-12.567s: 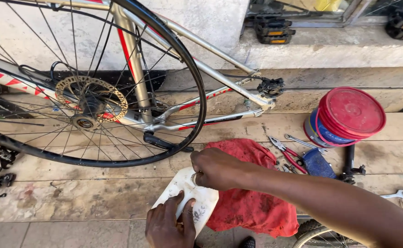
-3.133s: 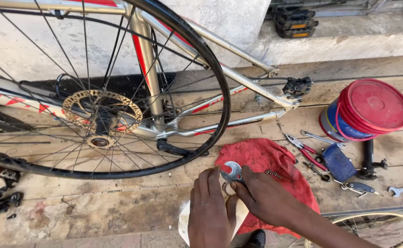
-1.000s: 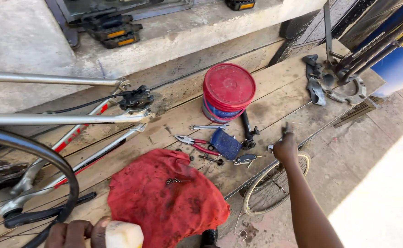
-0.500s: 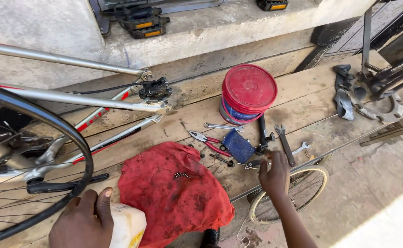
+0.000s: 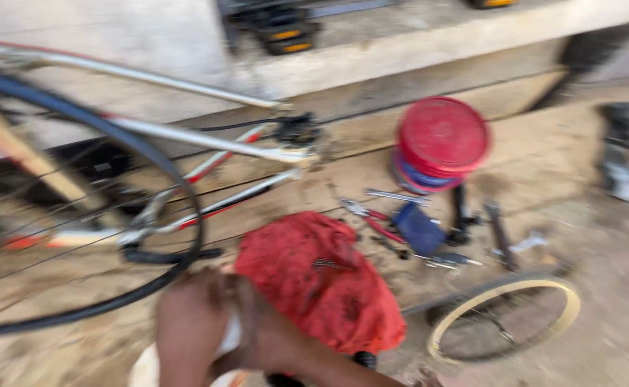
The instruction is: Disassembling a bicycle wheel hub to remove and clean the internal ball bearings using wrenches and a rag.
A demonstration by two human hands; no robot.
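Note:
The frame is blurred by motion. My left hand (image 5: 185, 322) grips a white plastic container (image 5: 148, 370) at the bottom edge. My right hand (image 5: 265, 335) presses against the container's top, touching the left hand; whether it holds anything is hidden by blur. Right beside both hands lies a red rag (image 5: 321, 287) on the wooden boards. A bicycle wheel (image 5: 78, 215) and its frame tubes (image 5: 207, 140) stand to the left of the hands.
A red-lidded tub (image 5: 442, 140) stands on the boards at the right. Pliers, wrenches and a blue object (image 5: 418, 228) lie scattered in front of it. A small cream-rimmed wheel (image 5: 504, 326) lies at the lower right. A concrete ledge with pedals (image 5: 282, 32) runs along the back.
My right hand has come back from the tools at the right and now meets the left hand at the white container. The view has swung left and down.

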